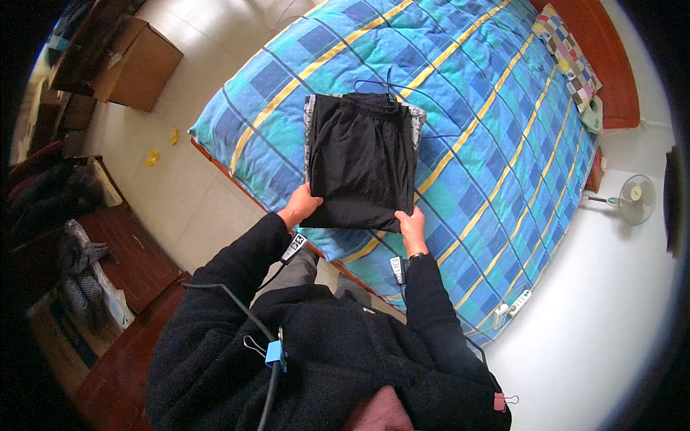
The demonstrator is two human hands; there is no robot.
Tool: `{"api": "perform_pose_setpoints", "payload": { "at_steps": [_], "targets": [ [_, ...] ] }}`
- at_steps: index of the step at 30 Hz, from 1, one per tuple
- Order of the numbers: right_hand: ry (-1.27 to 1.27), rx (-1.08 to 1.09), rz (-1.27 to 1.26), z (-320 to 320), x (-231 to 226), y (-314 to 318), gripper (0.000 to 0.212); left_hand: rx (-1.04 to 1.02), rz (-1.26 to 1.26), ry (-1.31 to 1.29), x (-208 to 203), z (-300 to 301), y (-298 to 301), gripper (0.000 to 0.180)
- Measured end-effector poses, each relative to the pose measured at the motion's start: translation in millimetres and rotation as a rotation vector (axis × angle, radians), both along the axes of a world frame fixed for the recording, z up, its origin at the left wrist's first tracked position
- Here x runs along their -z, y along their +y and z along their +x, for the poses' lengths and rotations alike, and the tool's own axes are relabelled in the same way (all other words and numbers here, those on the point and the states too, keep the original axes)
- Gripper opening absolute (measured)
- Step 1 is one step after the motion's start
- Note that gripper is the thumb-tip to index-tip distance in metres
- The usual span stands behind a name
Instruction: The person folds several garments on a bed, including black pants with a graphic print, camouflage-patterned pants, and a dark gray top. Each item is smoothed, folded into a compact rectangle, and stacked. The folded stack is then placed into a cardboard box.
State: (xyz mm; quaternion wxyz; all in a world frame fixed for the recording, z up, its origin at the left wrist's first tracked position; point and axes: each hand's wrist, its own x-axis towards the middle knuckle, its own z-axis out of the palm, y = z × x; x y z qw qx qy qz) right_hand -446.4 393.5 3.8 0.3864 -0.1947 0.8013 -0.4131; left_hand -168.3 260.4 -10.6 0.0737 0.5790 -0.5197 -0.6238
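Note:
Folded black pants (359, 165) with a gathered drawstring waistband lie before me over the bed, the waistband at the far end. My left hand (302, 205) is closed on their near left edge. At the near right corner my right hand (412, 228) pinches the black cloth. A grey-and-white patterned cloth (416, 128) peeks out from under the pants on both sides; most of it is hidden. Beyond the waistband a thin dark cord (370, 81) loops over the quilt.
A blue checked quilt (287, 93) covers the bed, with a patchwork pillow (568, 54) at its head. A power strip (519, 302) lies by the bed's right edge, near a fan (636, 199). Left are a cardboard box (140, 65) and dark red furniture (133, 248).

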Motion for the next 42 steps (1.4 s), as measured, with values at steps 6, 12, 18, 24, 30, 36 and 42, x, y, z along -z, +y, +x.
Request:
{"api": "perform_pose_setpoints", "payload": {
  "at_steps": [6,12,18,24,30,36,42],
  "targets": [
    [0.08,0.02,0.019,-25,17,2,0.047,-0.061,-0.736,-0.355,-48,2,8,0.058],
    [-0.223,-0.122,-0.079,-29,22,-23,0.064,0.238,-1.089,-0.245,-66,-59,-22,0.065],
    [-0.368,-0.246,0.011,-47,26,-26,0.069,0.332,-1.053,-0.271,-39,-109,-35,0.061],
    [-0.473,-0.193,-0.062,-56,40,-22,0.068,0.404,-1.096,-0.364,-32,-110,-32,0.058],
    [-0.683,-0.224,-0.01,-61,39,-35,0.065,0.512,-1.224,-0.429,-26,-119,-37,0.055],
    [-0.665,-0.235,-0.138,-34,-8,-47,0.064,0.293,-1.046,-0.11,8,-105,-52,0.059],
    [-0.597,-0.499,-0.178,-3,-82,-91,0.058,0.084,-0.771,0.202,19,-85,-76,0.066]
  ]
}}
